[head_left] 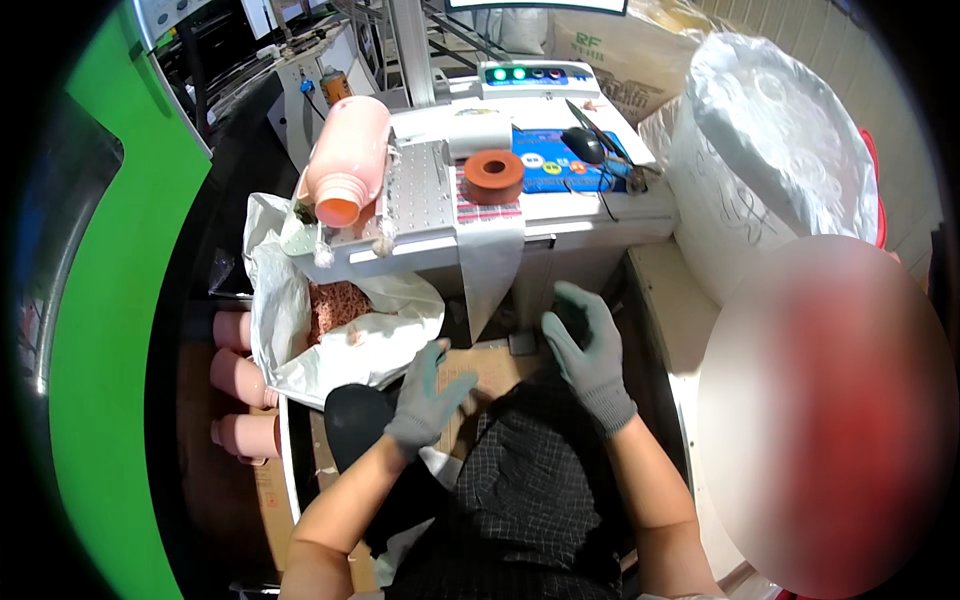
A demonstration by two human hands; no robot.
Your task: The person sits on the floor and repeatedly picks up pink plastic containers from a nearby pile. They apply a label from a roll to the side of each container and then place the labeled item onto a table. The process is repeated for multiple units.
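Both of my hands wear grey gloves and are raised over my lap with nothing in them. My left hand (430,398) has its fingers and thumb spread, close to a white plastic bag (395,305) holding pink scraps (338,308). My right hand (585,348) is apart from it, fingers extended and thumb away, just below the front of a white work table (600,208). On the table's left side a pink plastic bottle (350,155) lies on its side, its open neck toward me. A reddish-brown tape roll (494,177) rests beside a hanging white strip (488,260).
Several pink bottles (246,435) lie in a box at the lower left. A black-handled tool (583,146) and a blue panel (560,160) are on the table. A large white plastic sack (740,160) stands at the right, near a blurred area. A green machine panel (105,300) rises left.
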